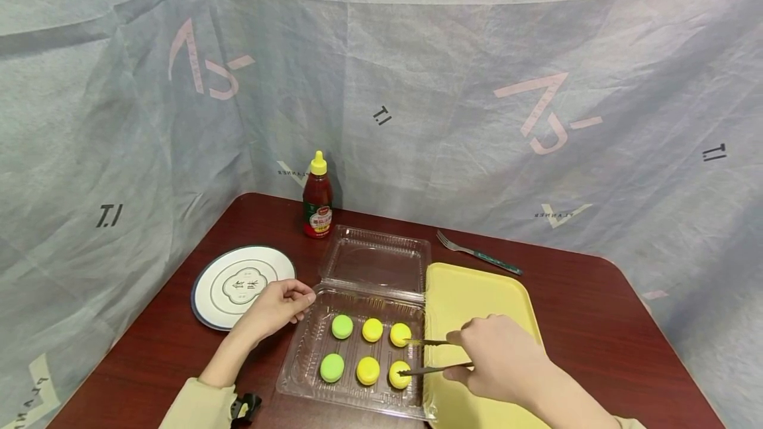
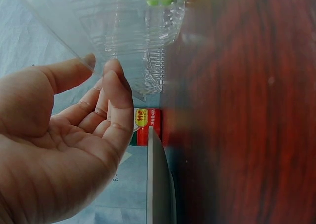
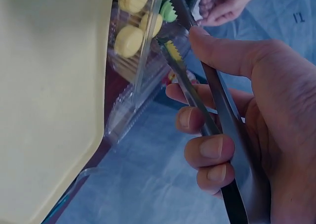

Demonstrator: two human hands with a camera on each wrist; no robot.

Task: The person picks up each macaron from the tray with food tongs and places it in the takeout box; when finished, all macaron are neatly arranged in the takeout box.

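A clear plastic container (image 1: 357, 400) lies with its lid (image 1: 377, 258) folded back, holding two green macarons (image 1: 342, 327) and several yellow macarons (image 1: 367, 371). At its far left corner, my left hand (image 1: 280, 308) pinches the rim between thumb and forefinger; the left wrist view shows the plastic edge (image 2: 74, 48) there. My right hand (image 1: 501, 356) grips dark metal tongs (image 3: 224, 103) over the container's right side. The tongs' toothed tips are apart, above the right-hand yellow macarons; whether they touch them I cannot tell. Nothing is between the tips in the right wrist view.
Right of the container lies a yellow tray (image 1: 477, 290), partly under my right hand. A white plate (image 1: 217, 286) with a dark rim stands on the left. A red sauce bottle (image 1: 318, 207) is behind, and a fork (image 1: 479, 254) lies beyond the tray.
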